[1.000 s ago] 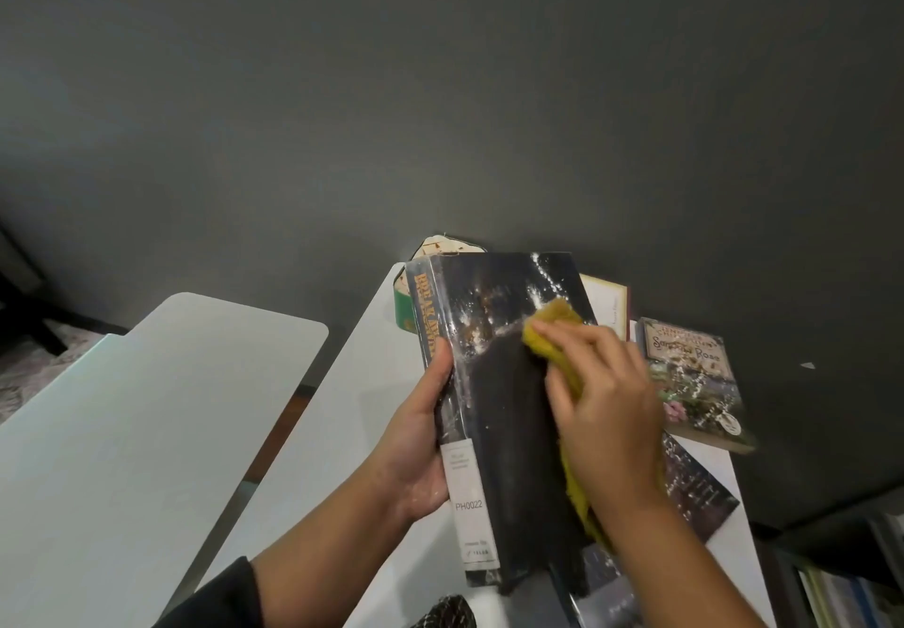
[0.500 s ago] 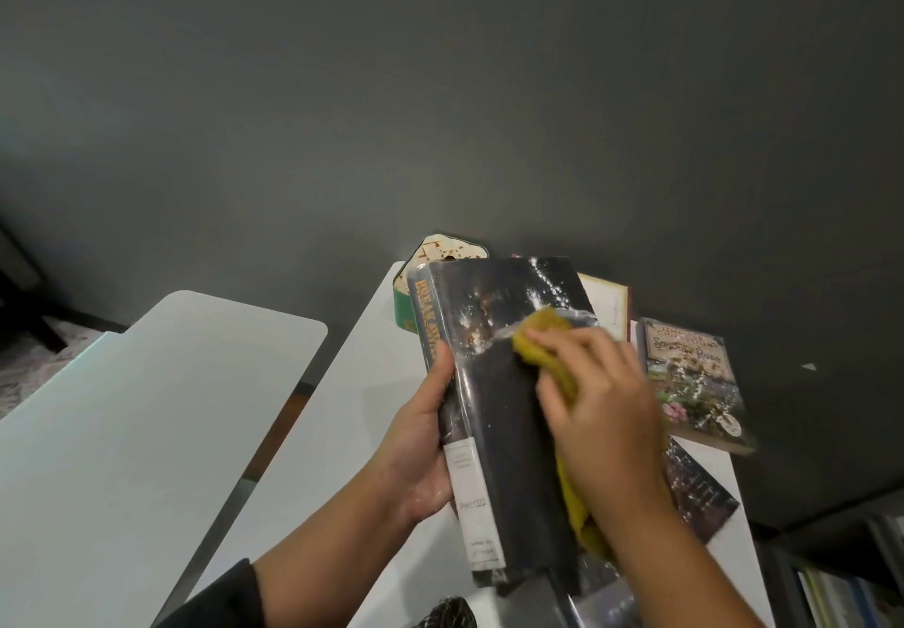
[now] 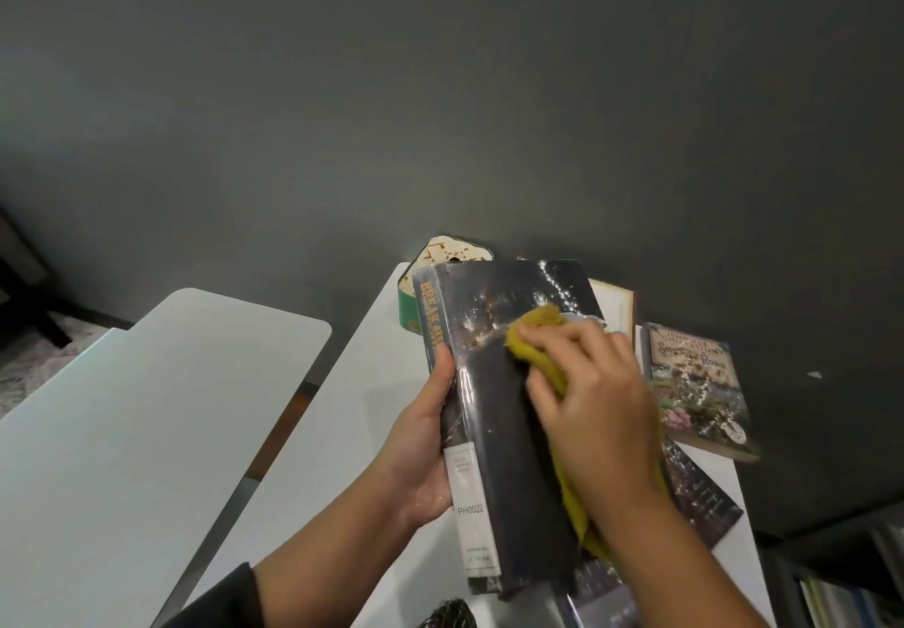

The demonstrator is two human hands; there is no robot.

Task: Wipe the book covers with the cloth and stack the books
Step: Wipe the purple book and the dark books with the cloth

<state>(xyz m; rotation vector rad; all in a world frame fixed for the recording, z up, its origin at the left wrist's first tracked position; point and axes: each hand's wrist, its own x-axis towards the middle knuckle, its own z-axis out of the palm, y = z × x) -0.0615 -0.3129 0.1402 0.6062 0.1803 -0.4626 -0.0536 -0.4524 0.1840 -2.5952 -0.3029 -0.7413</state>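
Note:
A thick dark hardback with a glossy jacket and a white spine label is held up above the white table. My left hand grips its spine edge, thumb on the front cover. My right hand presses a yellow cloth against the cover's upper middle; the cloth trails down under my wrist. A flowered paperback lies on the table to the right. Another dark book lies under my right forearm, partly hidden.
A green tin with a patterned lid stands at the table's far end behind the held book, beside a cream book. A second white table is to the left across a gap. A dark wall rises behind. Shelved books show at bottom right.
My right hand with the cloth has slid leftward across the upper cover. The book has hardly shifted in my left hand.

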